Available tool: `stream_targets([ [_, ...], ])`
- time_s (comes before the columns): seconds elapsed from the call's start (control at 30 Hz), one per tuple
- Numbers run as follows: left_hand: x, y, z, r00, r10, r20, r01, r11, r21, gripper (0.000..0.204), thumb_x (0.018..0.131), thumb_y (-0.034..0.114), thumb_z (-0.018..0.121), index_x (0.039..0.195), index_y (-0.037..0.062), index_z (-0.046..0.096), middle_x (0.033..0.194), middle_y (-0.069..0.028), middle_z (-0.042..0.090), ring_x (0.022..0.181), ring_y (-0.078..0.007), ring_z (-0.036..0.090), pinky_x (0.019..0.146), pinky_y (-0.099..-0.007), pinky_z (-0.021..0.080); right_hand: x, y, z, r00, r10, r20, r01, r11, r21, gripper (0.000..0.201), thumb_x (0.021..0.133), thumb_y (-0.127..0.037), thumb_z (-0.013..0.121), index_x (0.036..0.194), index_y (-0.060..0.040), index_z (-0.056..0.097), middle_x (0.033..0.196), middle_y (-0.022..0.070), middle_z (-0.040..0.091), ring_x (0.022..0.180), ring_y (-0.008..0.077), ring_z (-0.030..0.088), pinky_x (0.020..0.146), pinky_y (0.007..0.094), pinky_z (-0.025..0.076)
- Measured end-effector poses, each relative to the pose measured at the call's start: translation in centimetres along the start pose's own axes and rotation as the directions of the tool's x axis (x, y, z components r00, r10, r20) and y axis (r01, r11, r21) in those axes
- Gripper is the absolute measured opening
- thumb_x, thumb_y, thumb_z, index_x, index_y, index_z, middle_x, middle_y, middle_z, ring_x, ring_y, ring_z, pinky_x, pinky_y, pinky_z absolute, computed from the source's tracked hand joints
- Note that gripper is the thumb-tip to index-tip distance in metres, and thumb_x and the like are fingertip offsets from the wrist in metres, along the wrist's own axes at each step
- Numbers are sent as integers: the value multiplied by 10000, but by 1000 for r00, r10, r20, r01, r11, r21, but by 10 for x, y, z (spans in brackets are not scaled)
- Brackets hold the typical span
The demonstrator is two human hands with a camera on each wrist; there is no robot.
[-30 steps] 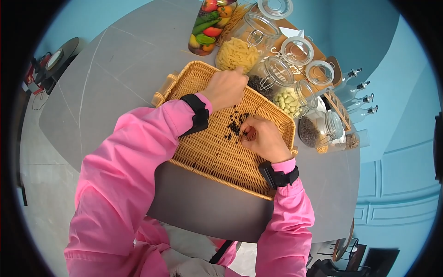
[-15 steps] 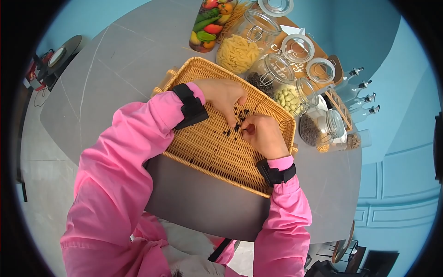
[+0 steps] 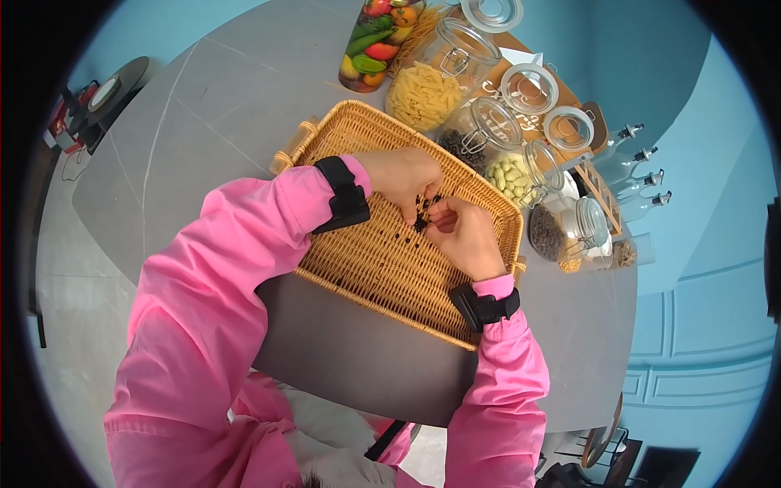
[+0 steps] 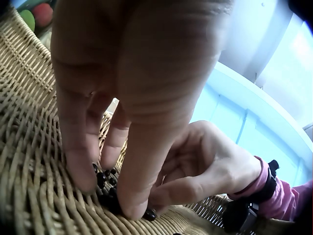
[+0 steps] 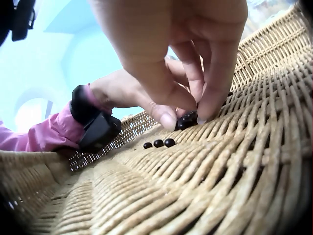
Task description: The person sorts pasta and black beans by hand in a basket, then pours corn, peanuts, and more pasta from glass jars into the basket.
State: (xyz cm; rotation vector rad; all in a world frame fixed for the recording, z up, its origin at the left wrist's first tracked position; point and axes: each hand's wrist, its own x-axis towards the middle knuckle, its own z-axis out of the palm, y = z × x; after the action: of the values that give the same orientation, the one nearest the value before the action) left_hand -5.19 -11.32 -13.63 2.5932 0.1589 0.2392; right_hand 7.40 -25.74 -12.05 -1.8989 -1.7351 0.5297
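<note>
Black beans [image 3: 420, 222] lie in a small cluster on the floor of the wicker basket [image 3: 366, 268]. My left hand [image 3: 407, 175] arches over the cluster from the left. Its thumb and spread fingers point down around some beans [image 4: 149, 214] in the left wrist view. From the right, my right hand [image 3: 468, 236] meets it, fingertips drawn together. In the right wrist view my right hand [image 5: 181, 54] pinches at the dark beans [image 5: 187, 120], close to the left thumb. Three loose beans [image 5: 158, 143] lie apart in a row. Fingers hide part of the cluster.
Beyond the basket stand open clip-lid jars: one of pasta [image 3: 423, 96], one of pale green beans [image 3: 511, 176], one of dark grains [image 3: 547, 232]. A vegetable-filled container [image 3: 376, 45] stands behind. Glass bottles [image 3: 630, 179] are at the right, on the grey table [image 3: 211, 122].
My left hand moved from the basket's far side down to the beans, its thumb and fingers now around them. The right hand has shifted only slightly. The beans sit closer together.
</note>
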Motion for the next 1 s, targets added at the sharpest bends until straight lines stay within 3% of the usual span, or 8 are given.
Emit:
stream_targets([
  [0.17, -1, 3, -2, 999, -29, 19, 29, 1000, -6, 438, 512, 137, 852, 872, -10, 651, 842, -150, 660, 810, -294, 638, 692, -364, 500, -2, -9, -4, 996, 18, 85, -15, 999, -34, 307, 645, -70, 740, 896, 61, 622, 763, 107, 659, 690, 151, 655, 660, 265, 530],
  [0.47, 1, 1, 3, 999, -51, -2, 51, 999, -11, 324, 511, 73, 809, 789, -2, 661, 786, -142, 649, 764, -284, 634, 648, -361, 488, 8, -3, 4, 1000, -20, 18, 21, 998, -59, 310, 645, -72, 753, 895, 61, 625, 754, 99, 663, 687, 163, 661, 651, 270, 536],
  [0.53, 2, -1, 7, 990, 46, -131, -44, 999, 18, 240, 509, 93, 792, 692, -1, 669, 667, -157, 639, 669, -298, 637, 592, -372, 490, 9, -5, 5, 999, -46, -4, 45, 993, -106, 269, 654, -61, 740, 869, 58, 631, 751, 101, 666, 674, 165, 661, 648, 272, 538],
  [0.67, 5, -4, 14, 982, 58, -178, -47, 997, 67, 139, 530, 73, 743, 607, 2, 651, 585, -133, 625, 585, -255, 638, 542, -351, 489, 12, 2, 11, 996, -76, -36, 70, 989, -132, 242, 651, -53, 731, 847, 53, 636, 732, 102, 665, 656, 171, 660, 642, 272, 535],
  [0.73, 5, -6, 17, 975, 65, -211, -64, 998, 12, 101, 559, 68, 715, 562, 4, 637, 531, -107, 615, 517, -213, 632, 500, -322, 487, 15, 8, 14, 987, -118, -108, 109, 990, -86, 188, 624, -46, 716, 761, 46, 626, 661, 139, 630, 605, 216, 642, 596, 301, 518],
  [1.0, 8, -9, 20, 968, 65, -241, -63, 998, 15, 104, 582, 69, 713, 561, 3, 636, 526, -100, 617, 506, -189, 640, 494, -312, 497, 17, 10, 14, 989, -102, -107, 92, 991, -92, 186, 623, -49, 716, 765, 37, 632, 646, 131, 627, 584, 216, 631, 581, 297, 509],
])
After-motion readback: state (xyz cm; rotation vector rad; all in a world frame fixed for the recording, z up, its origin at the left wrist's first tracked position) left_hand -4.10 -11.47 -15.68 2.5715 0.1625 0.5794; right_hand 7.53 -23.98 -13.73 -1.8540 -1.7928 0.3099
